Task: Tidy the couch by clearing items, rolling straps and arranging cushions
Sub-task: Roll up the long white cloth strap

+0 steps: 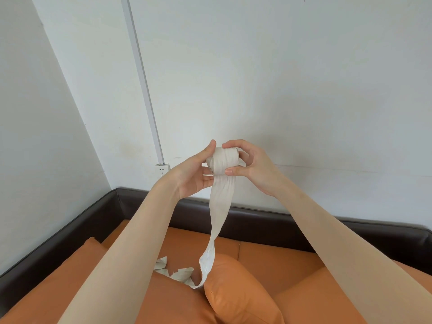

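Both hands hold a partly rolled strap

The left hand (195, 173) and right hand (251, 166) grip a cream fabric strap roll (224, 160); its tail hangs to the orange leather couch (268, 256).

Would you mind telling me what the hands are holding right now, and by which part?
Both hands, left and right, grip the rolled end of a white strap; its loose tail hangs down to the couch.

Cream strap (221, 199), orange cushion (240, 293), dark-brown couch (268, 222).
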